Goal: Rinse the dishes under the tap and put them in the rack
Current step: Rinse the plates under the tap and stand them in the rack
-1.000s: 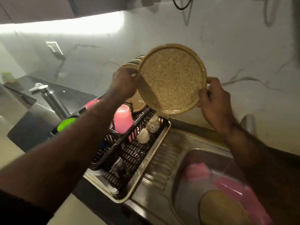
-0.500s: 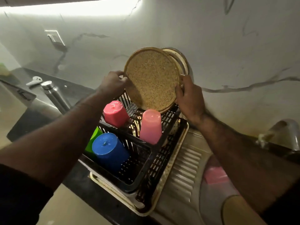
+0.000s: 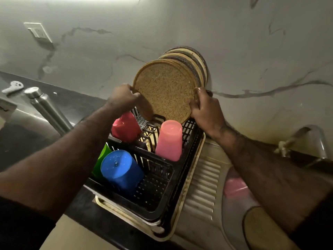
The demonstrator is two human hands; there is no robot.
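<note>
1. The fingers (image 3: pixel 132 91) of the left hand (image 3: pixel 121 98) are curled over the left rim of the speckled brown plate (image 3: pixel 163 91); those of the right hand (image 3: pixel 205 107) pinch its right rim, thumb up near the edge.
2. That plate stands on edge at the back of the black dish rack (image 3: pixel 158 179), its lower rim down among the prongs, leaning against a row of other plates (image 3: pixel 194 62) by the wall.
3. It looks stiff and fairly light, likely wet and slick, so holding it at opposite rims as both hands do seems the safe way; I'd guess it could chip if dropped.
4. In the rack in front sit upturned tumblers: a pink cup (image 3: pixel 169 139), a red cup (image 3: pixel 126 126), a blue cup (image 3: pixel 120 170).
5. The slot the plate rests in is hidden behind the pink cup.
6. A green cup (image 3: pixel 101 159) is mostly covered by the left arm and the blue one.
7. In the sink (image 3: pixel 232 210), a pink thing and a brown round thing are cut off by the right arm, too dim to name.
</note>
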